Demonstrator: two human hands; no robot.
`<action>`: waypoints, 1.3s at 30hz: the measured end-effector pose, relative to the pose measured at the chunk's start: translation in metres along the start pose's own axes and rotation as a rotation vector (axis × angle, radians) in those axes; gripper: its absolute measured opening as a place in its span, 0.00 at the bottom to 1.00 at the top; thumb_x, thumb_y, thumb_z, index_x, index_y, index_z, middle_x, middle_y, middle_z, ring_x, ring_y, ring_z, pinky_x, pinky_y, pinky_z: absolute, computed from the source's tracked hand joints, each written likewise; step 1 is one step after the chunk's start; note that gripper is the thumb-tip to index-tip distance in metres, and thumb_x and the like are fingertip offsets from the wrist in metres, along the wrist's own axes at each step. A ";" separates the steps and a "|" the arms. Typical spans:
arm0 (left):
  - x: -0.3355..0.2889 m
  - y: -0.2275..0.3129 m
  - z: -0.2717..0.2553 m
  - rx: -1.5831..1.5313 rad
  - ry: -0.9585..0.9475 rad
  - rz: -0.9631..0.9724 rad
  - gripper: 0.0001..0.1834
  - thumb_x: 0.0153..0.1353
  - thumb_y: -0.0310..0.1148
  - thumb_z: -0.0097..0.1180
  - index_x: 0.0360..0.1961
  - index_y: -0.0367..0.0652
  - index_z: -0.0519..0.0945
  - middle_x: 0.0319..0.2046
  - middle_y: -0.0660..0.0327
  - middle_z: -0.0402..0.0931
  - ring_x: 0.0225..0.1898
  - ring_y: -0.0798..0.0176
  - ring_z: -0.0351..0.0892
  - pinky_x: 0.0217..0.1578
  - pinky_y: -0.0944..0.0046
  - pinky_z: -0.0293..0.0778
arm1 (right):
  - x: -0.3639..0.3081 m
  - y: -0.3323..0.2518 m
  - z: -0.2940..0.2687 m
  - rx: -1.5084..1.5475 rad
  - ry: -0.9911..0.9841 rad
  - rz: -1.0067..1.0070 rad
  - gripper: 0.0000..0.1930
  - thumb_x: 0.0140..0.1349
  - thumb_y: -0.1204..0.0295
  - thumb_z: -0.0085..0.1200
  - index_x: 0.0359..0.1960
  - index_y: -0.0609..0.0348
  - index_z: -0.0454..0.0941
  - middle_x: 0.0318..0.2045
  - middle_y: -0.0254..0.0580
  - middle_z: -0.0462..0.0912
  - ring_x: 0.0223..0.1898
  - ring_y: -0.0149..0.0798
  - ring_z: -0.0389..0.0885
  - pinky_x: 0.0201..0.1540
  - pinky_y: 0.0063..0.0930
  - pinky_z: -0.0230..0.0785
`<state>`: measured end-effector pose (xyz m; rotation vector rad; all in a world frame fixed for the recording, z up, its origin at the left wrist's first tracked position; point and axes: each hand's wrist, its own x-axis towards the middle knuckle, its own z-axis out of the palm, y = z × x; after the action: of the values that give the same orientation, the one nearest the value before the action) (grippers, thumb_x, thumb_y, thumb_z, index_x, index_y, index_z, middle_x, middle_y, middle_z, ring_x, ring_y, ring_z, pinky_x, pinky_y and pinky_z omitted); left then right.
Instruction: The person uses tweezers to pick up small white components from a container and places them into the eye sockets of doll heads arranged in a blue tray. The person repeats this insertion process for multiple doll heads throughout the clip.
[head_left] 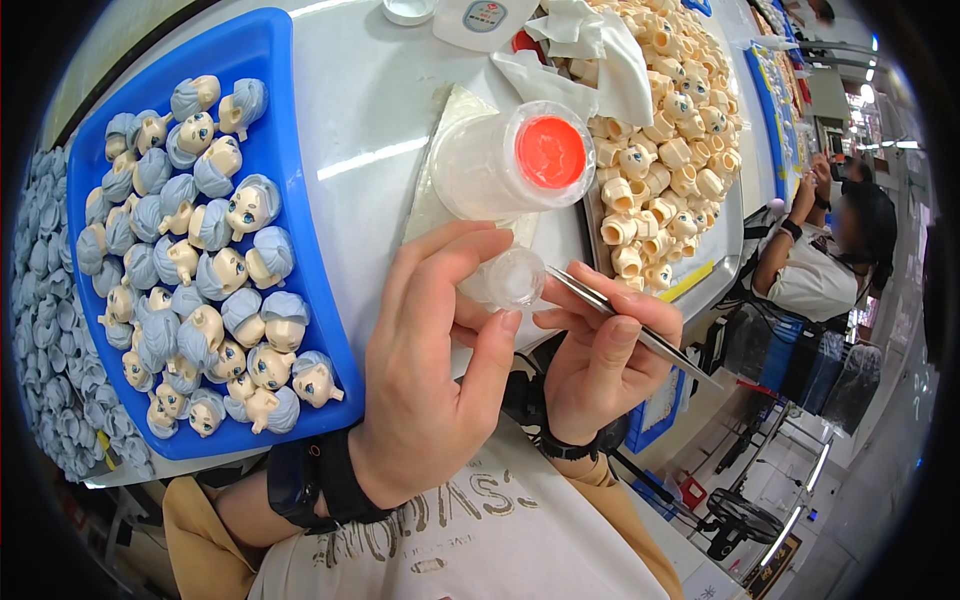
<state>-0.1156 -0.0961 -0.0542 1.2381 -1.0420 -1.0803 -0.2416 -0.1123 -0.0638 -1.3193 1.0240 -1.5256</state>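
My left hand (425, 365) curls its fingers and thumb around a small clear plastic container (514, 278) with a round mouth turned up toward me. In my right hand (612, 365) a pair of metal tweezers (655, 345) is pinched, tips pointing at the rim of that container. I cannot tell whether the tips touch it. Just beyond my hands stands a larger translucent tub (480, 170), showing a bright red-orange round surface (550, 152) at its top. Beneath the tub lies a pale, wrinkled sheet (425, 205).
On the left, a blue tray (275, 50) holds doll heads (250, 205) with blue hair. More blue hair pieces (55, 330) are heaped beyond it. Right of the tub are piled skin-coloured head parts (675, 155) and a white cloth (620, 65). A person (820, 250) sits at the far right.
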 end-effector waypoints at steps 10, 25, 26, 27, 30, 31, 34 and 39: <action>0.000 0.001 -0.001 0.024 -0.015 0.001 0.20 0.54 0.17 0.50 0.50 0.31 0.67 0.50 0.48 0.66 0.27 0.65 0.76 0.28 0.70 0.76 | -0.001 0.003 -0.001 0.001 -0.021 -0.021 0.11 0.65 0.72 0.46 0.43 0.66 0.65 0.37 0.66 0.77 0.33 0.54 0.82 0.28 0.32 0.80; 0.001 0.001 -0.002 0.042 -0.018 0.018 0.20 0.54 0.17 0.50 0.50 0.31 0.67 0.50 0.48 0.66 0.28 0.65 0.76 0.28 0.70 0.76 | -0.001 0.005 0.000 0.015 -0.029 -0.049 0.09 0.66 0.72 0.43 0.44 0.63 0.66 0.39 0.68 0.77 0.34 0.52 0.82 0.29 0.31 0.80; 0.001 0.002 -0.002 0.033 -0.038 -0.003 0.20 0.55 0.17 0.49 0.51 0.30 0.66 0.51 0.49 0.65 0.30 0.67 0.75 0.30 0.71 0.74 | -0.001 0.006 0.000 -0.019 -0.045 -0.085 0.08 0.66 0.73 0.43 0.44 0.62 0.66 0.39 0.67 0.77 0.34 0.52 0.82 0.29 0.31 0.80; 0.000 0.003 -0.003 0.023 -0.057 -0.024 0.20 0.56 0.17 0.48 0.52 0.30 0.65 0.52 0.51 0.64 0.32 0.69 0.74 0.32 0.72 0.73 | -0.002 0.006 -0.001 -0.053 -0.060 -0.120 0.08 0.66 0.73 0.43 0.43 0.62 0.66 0.39 0.67 0.77 0.35 0.51 0.82 0.29 0.31 0.80; 0.000 0.001 -0.001 0.024 -0.031 0.001 0.20 0.55 0.18 0.49 0.51 0.30 0.66 0.51 0.50 0.65 0.30 0.67 0.75 0.30 0.71 0.74 | -0.002 0.006 -0.004 -0.214 -0.144 -0.253 0.07 0.66 0.76 0.43 0.43 0.62 0.66 0.39 0.67 0.77 0.35 0.50 0.82 0.30 0.31 0.80; 0.001 -0.001 0.000 0.029 -0.008 0.023 0.20 0.54 0.18 0.50 0.50 0.31 0.67 0.50 0.48 0.66 0.28 0.65 0.77 0.28 0.70 0.76 | -0.002 0.006 -0.005 -0.278 -0.177 -0.301 0.06 0.66 0.76 0.43 0.43 0.62 0.66 0.40 0.66 0.77 0.36 0.50 0.82 0.31 0.31 0.79; 0.000 -0.001 0.000 0.024 -0.001 0.022 0.20 0.54 0.18 0.50 0.50 0.31 0.67 0.50 0.48 0.66 0.28 0.65 0.76 0.28 0.70 0.76 | 0.000 0.005 -0.004 -0.256 -0.169 -0.287 0.08 0.66 0.76 0.43 0.44 0.62 0.65 0.40 0.67 0.77 0.36 0.50 0.82 0.31 0.31 0.80; 0.000 0.001 0.000 0.014 -0.007 0.006 0.20 0.54 0.18 0.50 0.50 0.31 0.67 0.50 0.48 0.66 0.28 0.65 0.76 0.28 0.70 0.75 | -0.002 0.006 -0.003 -0.070 -0.091 -0.128 0.09 0.66 0.73 0.43 0.45 0.63 0.64 0.40 0.67 0.76 0.36 0.52 0.82 0.30 0.32 0.80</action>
<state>-0.1153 -0.0963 -0.0533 1.2421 -1.0597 -1.0748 -0.2434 -0.1120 -0.0706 -1.5147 0.9586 -1.5209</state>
